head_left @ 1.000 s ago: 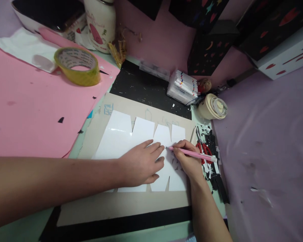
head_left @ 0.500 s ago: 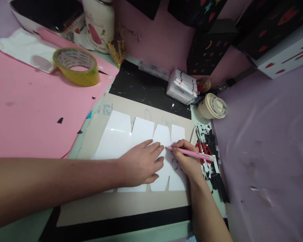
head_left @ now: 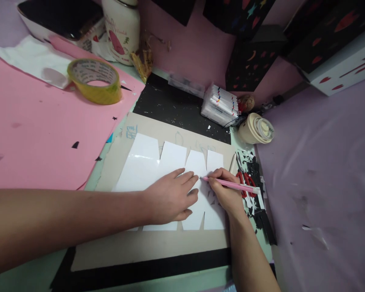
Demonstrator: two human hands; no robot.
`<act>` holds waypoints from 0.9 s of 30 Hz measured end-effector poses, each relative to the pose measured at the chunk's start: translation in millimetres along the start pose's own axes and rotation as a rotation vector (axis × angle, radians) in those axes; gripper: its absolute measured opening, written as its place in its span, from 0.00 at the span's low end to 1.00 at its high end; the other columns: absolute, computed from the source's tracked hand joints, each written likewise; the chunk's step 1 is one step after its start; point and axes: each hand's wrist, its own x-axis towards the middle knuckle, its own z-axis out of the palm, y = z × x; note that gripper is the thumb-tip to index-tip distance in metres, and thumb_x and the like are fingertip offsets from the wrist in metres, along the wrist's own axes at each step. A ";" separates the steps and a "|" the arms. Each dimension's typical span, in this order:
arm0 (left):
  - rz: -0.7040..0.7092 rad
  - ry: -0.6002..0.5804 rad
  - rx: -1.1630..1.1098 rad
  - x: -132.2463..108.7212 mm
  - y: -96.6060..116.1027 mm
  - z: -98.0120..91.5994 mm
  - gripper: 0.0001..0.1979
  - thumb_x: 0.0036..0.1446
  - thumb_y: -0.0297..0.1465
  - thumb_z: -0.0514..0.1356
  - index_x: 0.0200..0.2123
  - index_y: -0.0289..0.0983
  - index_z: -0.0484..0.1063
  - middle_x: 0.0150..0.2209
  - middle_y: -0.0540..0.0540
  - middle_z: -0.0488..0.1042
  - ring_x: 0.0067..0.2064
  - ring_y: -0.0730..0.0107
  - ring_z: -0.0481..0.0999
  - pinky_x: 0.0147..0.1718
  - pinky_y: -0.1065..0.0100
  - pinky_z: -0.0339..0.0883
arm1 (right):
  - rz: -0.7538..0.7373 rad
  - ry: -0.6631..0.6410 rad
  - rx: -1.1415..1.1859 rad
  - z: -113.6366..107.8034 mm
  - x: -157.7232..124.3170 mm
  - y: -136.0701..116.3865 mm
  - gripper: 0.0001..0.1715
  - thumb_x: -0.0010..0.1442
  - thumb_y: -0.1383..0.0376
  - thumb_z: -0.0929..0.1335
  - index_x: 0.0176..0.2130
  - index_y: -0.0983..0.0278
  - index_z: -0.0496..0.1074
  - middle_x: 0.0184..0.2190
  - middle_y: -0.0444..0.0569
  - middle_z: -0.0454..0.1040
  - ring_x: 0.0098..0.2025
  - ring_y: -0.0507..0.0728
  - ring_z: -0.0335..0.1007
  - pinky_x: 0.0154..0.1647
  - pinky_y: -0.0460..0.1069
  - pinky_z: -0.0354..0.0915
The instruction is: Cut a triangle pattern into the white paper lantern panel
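Note:
A white sheet of card (head_left: 144, 164) with slits cut into its upper and lower edges lies on a beige board (head_left: 152, 249). My left hand (head_left: 172, 198) rests flat on the card, its fingers slightly spread and nothing in them. Just to its right, my right hand (head_left: 226, 192) grips a slim pink pen (head_left: 235, 185) between thumb and fingers. The pen's tip meets the card close to my left fingertips, and its clear end points right. Small dark marks show on the card beside my right hand, which partly covers them.
Red-handled scissors (head_left: 250, 184) lie among black and white paper scraps (head_left: 263, 223) at the right. Behind stand a lidded cup (head_left: 255, 129) and a box of markers (head_left: 220, 105). A yellow tape roll (head_left: 109, 91) sits on pink paper (head_left: 42, 138), near a white bottle (head_left: 121, 32).
The whole view has shifted very slightly. Both hands stay in the same place on the card, with the pink pen held the same way.

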 end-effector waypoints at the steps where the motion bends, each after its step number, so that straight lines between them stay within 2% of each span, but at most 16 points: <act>1: 0.001 -0.002 0.002 0.1 0.0 -0.1 0.22 0.59 0.42 0.59 0.50 0.32 0.73 0.56 0.30 0.71 0.57 0.47 0.70 0.56 0.50 0.60 | 0.000 0.001 0.001 0.3 0.0 -0.3 0.05 0.50 0.68 0.69 0.23 0.61 0.69 0.23 0.42 0.73 0.28 0.54 0.66 0.29 0.47 0.61; 7: -0.003 -0.006 0.005 -0.5 0.3 -0.2 0.22 0.59 0.42 0.59 0.50 0.32 0.73 0.56 0.30 0.71 0.57 0.47 0.70 0.56 0.50 0.60 | 0.003 0.001 -0.045 -1.5 1.5 -0.9 0.06 0.51 0.66 0.69 0.24 0.61 0.70 0.23 0.42 0.73 0.28 0.54 0.66 0.28 0.47 0.61; 14: 0.050 0.002 -0.013 -0.6 0.2 1.4 0.21 0.62 0.41 0.57 0.53 0.36 0.71 0.58 0.39 0.71 0.61 0.50 0.67 0.61 0.51 0.55 | -0.109 -0.138 -0.062 -11.4 5.7 -1.2 0.02 0.52 0.68 0.69 0.27 0.61 0.71 0.26 0.43 0.74 0.29 0.53 0.67 0.28 0.46 0.62; 18: 0.048 0.006 -0.054 -1.3 -0.9 3.6 0.21 0.63 0.41 0.57 0.55 0.38 0.70 0.60 0.42 0.71 0.64 0.49 0.64 0.61 0.52 0.55 | -0.084 -0.175 -0.027 -13.2 9.9 -1.1 0.03 0.52 0.69 0.69 0.27 0.62 0.70 0.27 0.43 0.74 0.30 0.53 0.68 0.30 0.46 0.63; 27: 0.050 0.002 -0.062 -1.4 -0.8 5.6 0.21 0.63 0.40 0.55 0.55 0.37 0.71 0.59 0.41 0.71 0.63 0.44 0.64 0.61 0.49 0.57 | -0.037 -0.170 -0.015 -11.9 11.2 -3.2 0.08 0.52 0.69 0.70 0.24 0.62 0.68 0.22 0.40 0.68 0.25 0.51 0.61 0.26 0.46 0.56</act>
